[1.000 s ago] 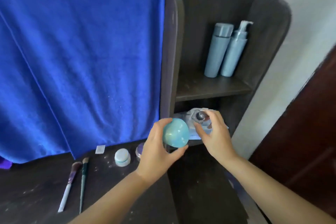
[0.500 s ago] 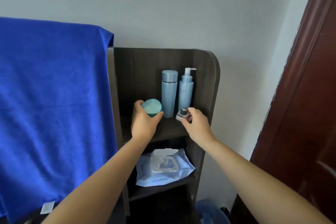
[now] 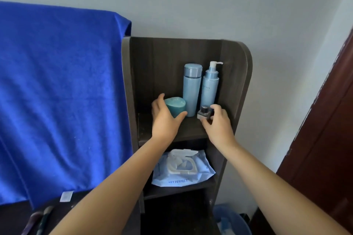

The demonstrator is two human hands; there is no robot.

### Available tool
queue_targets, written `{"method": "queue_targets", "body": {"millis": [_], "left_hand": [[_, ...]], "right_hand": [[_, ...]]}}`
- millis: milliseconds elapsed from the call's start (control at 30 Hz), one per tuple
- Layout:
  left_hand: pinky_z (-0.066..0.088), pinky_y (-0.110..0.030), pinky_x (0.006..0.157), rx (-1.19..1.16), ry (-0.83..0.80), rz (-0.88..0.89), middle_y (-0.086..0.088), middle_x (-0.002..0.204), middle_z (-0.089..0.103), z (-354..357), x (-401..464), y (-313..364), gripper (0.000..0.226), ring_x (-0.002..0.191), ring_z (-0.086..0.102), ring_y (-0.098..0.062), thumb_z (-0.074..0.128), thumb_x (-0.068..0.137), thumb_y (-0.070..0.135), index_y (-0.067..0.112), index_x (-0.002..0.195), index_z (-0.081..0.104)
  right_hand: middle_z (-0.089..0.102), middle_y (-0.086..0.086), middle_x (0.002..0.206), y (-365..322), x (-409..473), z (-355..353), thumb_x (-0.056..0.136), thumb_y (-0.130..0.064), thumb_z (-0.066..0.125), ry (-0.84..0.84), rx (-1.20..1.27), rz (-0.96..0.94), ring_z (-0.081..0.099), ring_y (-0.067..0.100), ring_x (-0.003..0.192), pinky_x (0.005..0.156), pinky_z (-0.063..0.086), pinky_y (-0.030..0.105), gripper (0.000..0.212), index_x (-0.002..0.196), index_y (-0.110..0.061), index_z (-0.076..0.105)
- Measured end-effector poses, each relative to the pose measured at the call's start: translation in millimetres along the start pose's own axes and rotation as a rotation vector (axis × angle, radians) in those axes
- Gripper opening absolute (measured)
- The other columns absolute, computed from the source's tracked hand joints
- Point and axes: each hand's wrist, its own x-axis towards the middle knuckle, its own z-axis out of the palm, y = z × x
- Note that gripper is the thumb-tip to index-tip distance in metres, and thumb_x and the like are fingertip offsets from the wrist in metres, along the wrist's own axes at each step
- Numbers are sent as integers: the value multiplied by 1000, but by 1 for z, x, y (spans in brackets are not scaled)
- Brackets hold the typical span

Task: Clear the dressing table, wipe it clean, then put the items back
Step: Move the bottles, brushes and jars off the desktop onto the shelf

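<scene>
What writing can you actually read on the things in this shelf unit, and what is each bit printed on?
"HEY PERFECT": on the blue wipes pack on the lower shelf; a smaller line under it is too small to read.
"...OYA": on the pump bottle, its start not legible; the fine print below is blurred.
White tag on the blue towel: nothing readable.

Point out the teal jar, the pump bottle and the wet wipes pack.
teal jar (image 3: pixel 176 105), head view, front side wall below the lid.
pump bottle (image 3: pixel 209 89), head view, middle of its light blue body.
wet wipes pack (image 3: pixel 191 178), head view, printed blue front below the flap.
</scene>
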Motion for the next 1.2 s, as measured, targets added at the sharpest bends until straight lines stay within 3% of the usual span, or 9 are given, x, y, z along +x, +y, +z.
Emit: {"method": "queue_targets", "body": {"millis": [100,200,267,400,500,600,733,1000,1200], "left_hand": [[25,-5,96,-26,10,245,-5,131,40,-24,-35,-5,63,121,37,-10,66,82,21,13,135,33],[41,-13,81,-14,-44,380,7,106,47,-68,-77,-33,40,96,47,-3,52,85,28,25,122,39],[43,-20,71,64,-57,352,7,94,50,-104,-99,-72,30,85,49,-4,46,85,30,27,115,41],[43,-21,71,184,42,-25,2,89,55,-188,-132,-176,26,77,53,-11,49,86,28,26,111,47],[47,-34,75,390,-22,-354,-1,96,58,-249,-158,-259,20,89,59,-24,54,86,13,16,106,55],[45,-38,79,542,-122,-588,-6,105,58,-286,-183,-316,19,102,53,-28,51,89,20,15,106,55],[41,-40,84,604,-186,-684,-8,116,51,-295,-196,-358,29,115,42,-26,48,92,30,14,117,49],[41,-37,78,824,-367,-735,-9,112,57,-291,-178,-377,28,105,53,-29,45,92,35,9,104,47],[39,-35,63,555,-122,-716,-7,90,58,-293,-170,-345,24,80,55,-30,50,90,33,12,81,45]], "right_hand": [[53,14,116,-19,-28,1,83,-14,63,151,-54,-215,54,30,106,88,48,44,35,116,-7,52],[57,9,104,-53,-64,23,85,-16,53,169,1,-392,54,25,95,83,45,39,23,107,-10,55],[59,8,98,-77,-90,51,85,-15,48,104,124,-463,52,21,88,80,44,34,18,100,-9,56],[60,5,89,-118,-151,133,87,-16,45,-242,222,-533,51,18,83,76,43,28,16,94,-10,58],[61,0,91,-139,-200,209,85,-31,40,-636,151,-400,55,20,88,78,47,37,29,99,-14,59],[62,2,100,-158,-241,279,89,-29,50,-916,53,-252,57,23,96,79,47,38,25,109,-14,56],[57,8,114,-184,-272,346,91,-36,51,-1114,-84,-127,56,29,105,80,46,40,37,119,-13,45],[63,14,113,-203,-276,389,91,-33,50,-1039,-415,-20,60,33,106,77,48,35,33,109,-6,49],[66,16,93,-194,-252,352,89,-29,52,-936,-165,-69,61,35,90,63,37,33,20,88,-9,51]]}}
